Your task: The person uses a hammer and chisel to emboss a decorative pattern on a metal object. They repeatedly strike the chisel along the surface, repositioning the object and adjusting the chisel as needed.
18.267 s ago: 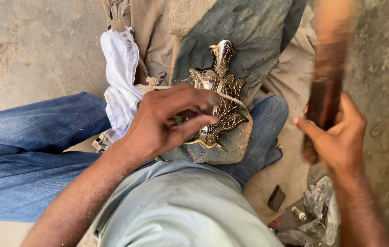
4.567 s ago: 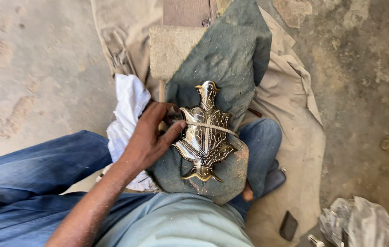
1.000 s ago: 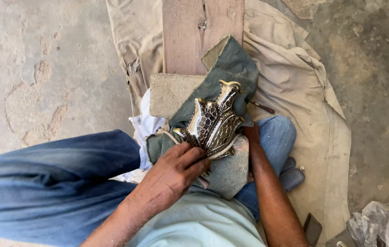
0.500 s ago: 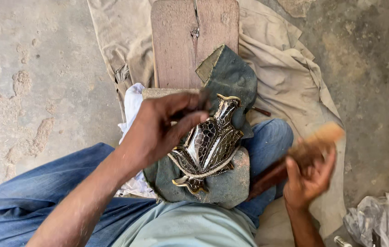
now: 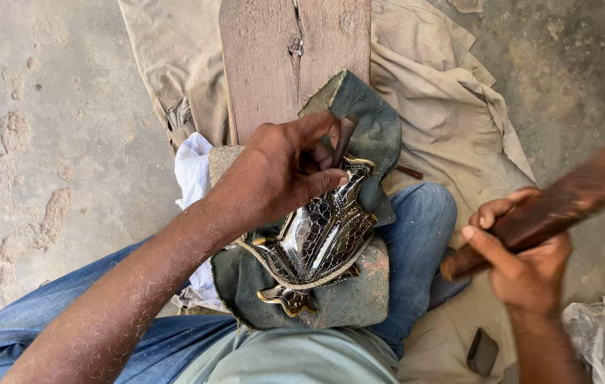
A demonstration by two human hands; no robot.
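on my lap, between my denim knees, sat a stone block [image 5: 359,299] wrapped in a dark green cloth [image 5: 366,128], which cushioned the work and kept it from sliding. on the cloth lay a metal casting [image 5: 320,238], shaped like a leaf or fish, with a shiny silver scale pattern and brassy curled edges. a cord [image 5: 295,274] ran across its lower part, seemingly tying it down to the block so it would hold steady.

my left hand [image 5: 281,171] was closed around a short dark punch [image 5: 343,139], fingers curled tight, holding it nearly upright with its tip hidden near the top of the casting. the heel of that hand rested on the work to brace it.

my right hand [image 5: 523,263] was clenched on a worn wooden mallet [image 5: 565,203], raised off to the side, well apart from the punch and blurred.

beyond the block a cracked wooden plank [image 5: 292,64] lay on a wrinkled tan sheet [image 5: 445,114] spread over rough concrete floor [image 5: 46,142]. a white rag [image 5: 192,171] was bunched beside my left wrist.
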